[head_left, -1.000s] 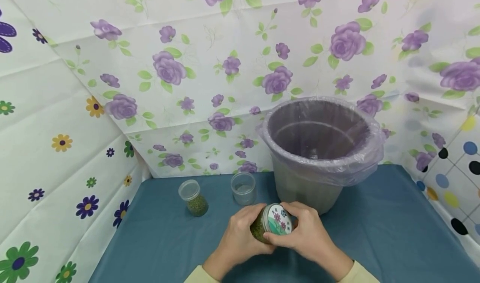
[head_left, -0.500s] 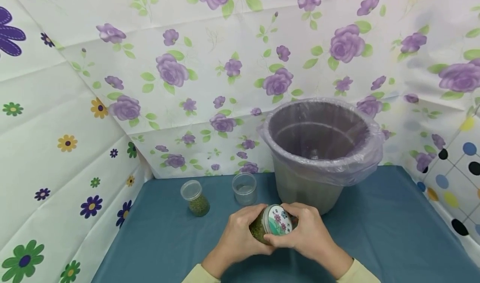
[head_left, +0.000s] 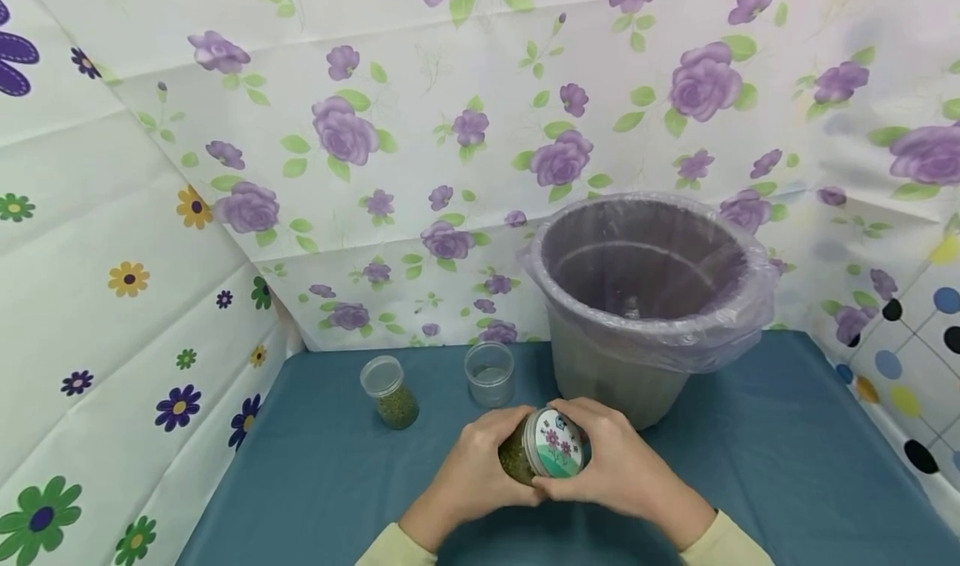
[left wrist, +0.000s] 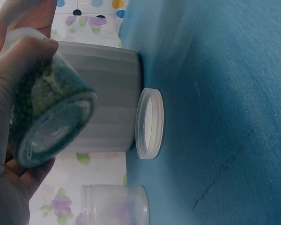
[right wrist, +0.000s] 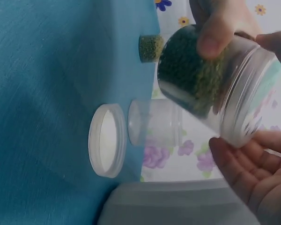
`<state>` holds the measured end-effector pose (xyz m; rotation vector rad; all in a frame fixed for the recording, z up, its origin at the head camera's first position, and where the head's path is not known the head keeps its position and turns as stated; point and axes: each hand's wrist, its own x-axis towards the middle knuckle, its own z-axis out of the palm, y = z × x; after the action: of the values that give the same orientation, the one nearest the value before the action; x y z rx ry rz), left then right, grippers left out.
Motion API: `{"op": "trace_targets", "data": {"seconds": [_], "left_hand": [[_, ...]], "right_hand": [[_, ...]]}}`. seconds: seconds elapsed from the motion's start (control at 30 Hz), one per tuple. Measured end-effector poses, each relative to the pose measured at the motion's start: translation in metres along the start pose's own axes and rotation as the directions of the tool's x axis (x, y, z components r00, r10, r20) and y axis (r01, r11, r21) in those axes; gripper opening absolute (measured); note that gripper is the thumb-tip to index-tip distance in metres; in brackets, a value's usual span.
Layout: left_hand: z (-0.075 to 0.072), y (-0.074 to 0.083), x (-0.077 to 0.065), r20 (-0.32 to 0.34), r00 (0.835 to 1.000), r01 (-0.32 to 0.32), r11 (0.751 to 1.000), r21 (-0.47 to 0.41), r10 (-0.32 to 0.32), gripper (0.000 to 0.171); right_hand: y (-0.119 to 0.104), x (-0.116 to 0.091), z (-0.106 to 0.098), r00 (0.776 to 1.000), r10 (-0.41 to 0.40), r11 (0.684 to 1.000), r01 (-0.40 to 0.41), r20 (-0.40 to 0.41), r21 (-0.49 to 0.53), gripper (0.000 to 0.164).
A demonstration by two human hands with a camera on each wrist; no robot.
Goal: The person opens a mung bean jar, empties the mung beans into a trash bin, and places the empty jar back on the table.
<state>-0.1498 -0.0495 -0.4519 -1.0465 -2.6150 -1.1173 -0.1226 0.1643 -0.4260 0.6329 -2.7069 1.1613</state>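
In the head view my left hand [head_left: 480,470] grips a clear plastic jar [head_left: 516,458] of dried green granules, tilted with its lid toward the right. The fingers of my right hand [head_left: 618,466] hold the rim of its screw lid [head_left: 559,443], which bears a label with pink flowers. The left wrist view shows the jar's base [left wrist: 58,129] raised above the table. Below it lies a loose clear lid [left wrist: 150,123] with a white inside, hidden behind the hands in the head view.
Behind the hands stand an empty clear jar [head_left: 490,376] without a lid and, farther left, a jar partly filled with green granules [head_left: 396,406]. A large grey bin [head_left: 607,374] with a purple liner stands at the back right. Flowered cloth [head_left: 420,174] walls the blue table.
My right hand has shifted its grip on the lid: the thumb has moved from over the label to the lower rim. The lid's label appears slightly turned. The left hand stays put.
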Motion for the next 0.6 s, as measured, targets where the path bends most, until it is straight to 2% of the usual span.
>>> {"op": "trace_targets", "data": {"seconds": [0.17,0.23,0.33,0.6], "left_hand": [[0.0026,0.0021,-0.0003,-0.049,0.999,-0.019,0.997,0.07,0.022,0.075],[0.0034,0.0025,-0.0004,-0.059,0.998,-0.02,0.996,0.091,0.026,0.076],[0.0039,0.0026,-0.0002,-0.06,0.998,-0.025,0.994,0.107,0.031,0.077],[0.0043,-0.0001,-0.0013,-0.026,1.0,-0.008,0.996,0.093,0.01,0.08]], "right_hand": [[-0.0048,0.0016,0.0017,0.992,0.125,0.992,-0.126,-0.03,-0.025,0.073],[-0.0052,0.0021,0.0022,0.988,0.149,0.989,-0.15,-0.039,-0.017,0.067],[-0.0035,0.0015,0.0015,0.991,0.13,0.991,-0.13,-0.029,-0.012,0.065],[0.0011,0.0006,-0.002,0.999,0.028,0.999,-0.027,0.024,-0.036,0.08]]}}
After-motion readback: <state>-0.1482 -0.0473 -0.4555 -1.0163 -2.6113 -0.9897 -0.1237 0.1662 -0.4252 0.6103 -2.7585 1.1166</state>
